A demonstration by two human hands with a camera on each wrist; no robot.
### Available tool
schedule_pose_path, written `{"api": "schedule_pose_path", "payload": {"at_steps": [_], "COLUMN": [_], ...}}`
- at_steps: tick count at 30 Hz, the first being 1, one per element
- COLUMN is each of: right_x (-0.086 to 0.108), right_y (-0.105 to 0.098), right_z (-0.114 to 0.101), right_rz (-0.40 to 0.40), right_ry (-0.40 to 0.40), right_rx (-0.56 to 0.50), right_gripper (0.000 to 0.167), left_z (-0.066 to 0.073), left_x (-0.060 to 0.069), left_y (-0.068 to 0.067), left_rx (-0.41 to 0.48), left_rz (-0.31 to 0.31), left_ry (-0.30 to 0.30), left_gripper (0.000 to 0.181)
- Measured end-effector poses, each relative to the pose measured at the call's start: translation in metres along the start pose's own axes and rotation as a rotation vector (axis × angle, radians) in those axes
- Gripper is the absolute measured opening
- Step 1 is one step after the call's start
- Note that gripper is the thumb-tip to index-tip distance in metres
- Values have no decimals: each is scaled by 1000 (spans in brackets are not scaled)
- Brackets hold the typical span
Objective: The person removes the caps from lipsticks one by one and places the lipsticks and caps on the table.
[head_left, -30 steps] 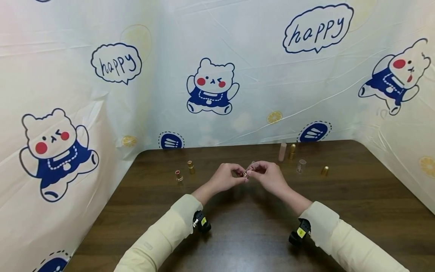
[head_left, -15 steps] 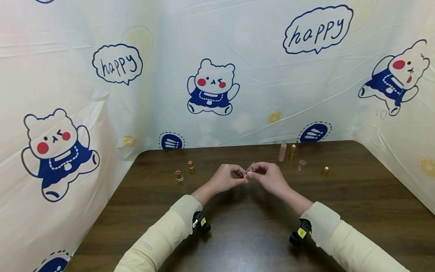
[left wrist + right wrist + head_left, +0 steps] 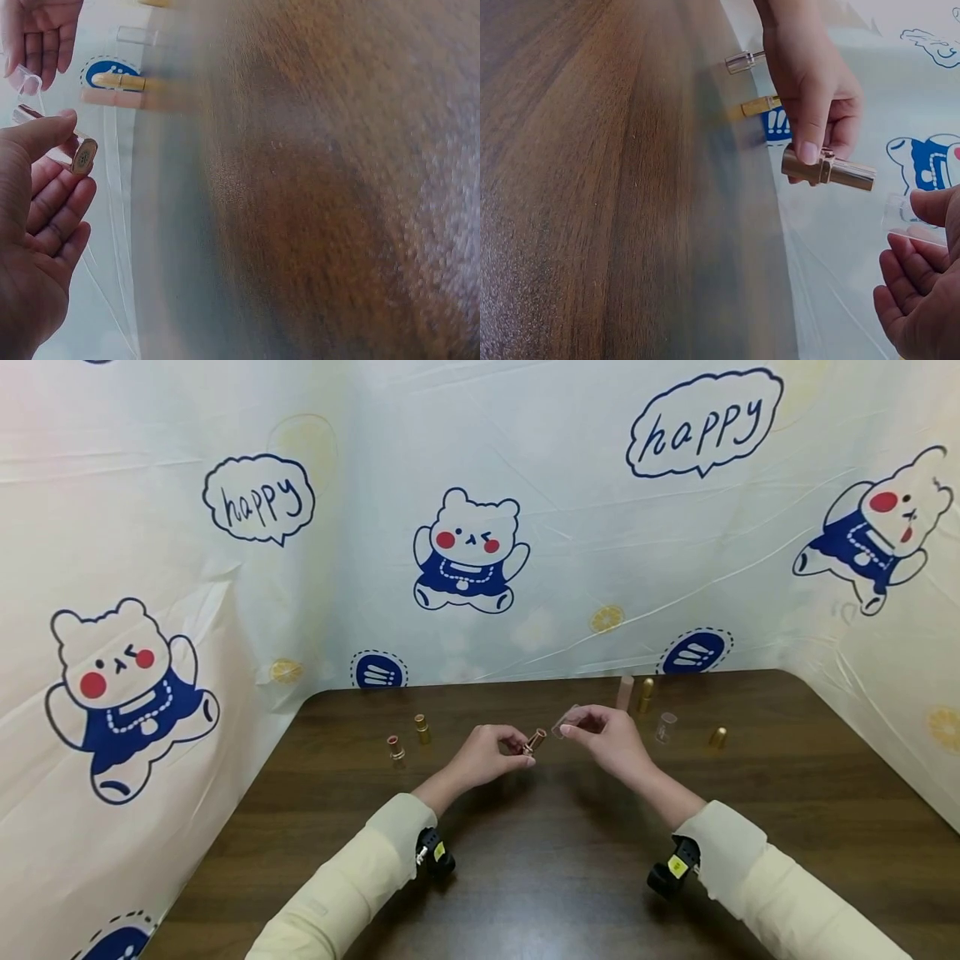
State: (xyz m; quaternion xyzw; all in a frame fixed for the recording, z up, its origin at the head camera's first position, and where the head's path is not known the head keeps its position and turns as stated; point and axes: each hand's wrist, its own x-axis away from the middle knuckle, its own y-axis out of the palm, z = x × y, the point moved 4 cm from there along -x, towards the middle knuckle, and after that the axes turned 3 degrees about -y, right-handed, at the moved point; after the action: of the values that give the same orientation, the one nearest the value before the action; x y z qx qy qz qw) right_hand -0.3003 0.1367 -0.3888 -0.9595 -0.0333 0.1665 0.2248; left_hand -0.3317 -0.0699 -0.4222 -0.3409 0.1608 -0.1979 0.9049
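Observation:
My left hand [image 3: 480,755] pinches a rose-gold lipstick tube [image 3: 536,742] by its wider base, between thumb and fingers. The tube's narrow end tilts up toward the right, as the right wrist view shows along its shiny metal body [image 3: 849,174]. My right hand [image 3: 611,745] grips a clear see-through cap [image 3: 561,725] between thumb and fingers. In the right wrist view the cap [image 3: 894,216] lies near the tube's narrow end, with a gap between them. Both hands are above the middle of the table.
On the brown table [image 3: 525,877], a rose-gold lipstick tube [image 3: 395,747] and a gold one [image 3: 422,728] stand at left. At right are a pink tube [image 3: 625,692], a gold tube [image 3: 647,695], a clear cap [image 3: 665,728] and a gold cap [image 3: 718,738]. A printed curtain [image 3: 570,568] hangs behind.
The hands were together with the tube and cap touching or overlapping. Now they have drawn apart, the right hand moving right and slightly up with the clear cap, leaving the tube's narrow end exposed.

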Motion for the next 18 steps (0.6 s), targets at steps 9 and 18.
{"api": "schedule_pose_path", "payload": {"at_steps": [9, 18], "right_x": [0, 1], "right_y": [-1, -5], "right_z": [-1, 2], "right_rz": [14, 15], "right_ry": [0, 19], "right_rx": [-13, -5], "right_gripper": [16, 18], "left_z": [1, 0], "left_x": [0, 1], "left_y": [-1, -4], "left_rx": [16, 25], "left_rz": [7, 12], "left_ry": [-1, 2], "left_gripper": [17, 18]}}
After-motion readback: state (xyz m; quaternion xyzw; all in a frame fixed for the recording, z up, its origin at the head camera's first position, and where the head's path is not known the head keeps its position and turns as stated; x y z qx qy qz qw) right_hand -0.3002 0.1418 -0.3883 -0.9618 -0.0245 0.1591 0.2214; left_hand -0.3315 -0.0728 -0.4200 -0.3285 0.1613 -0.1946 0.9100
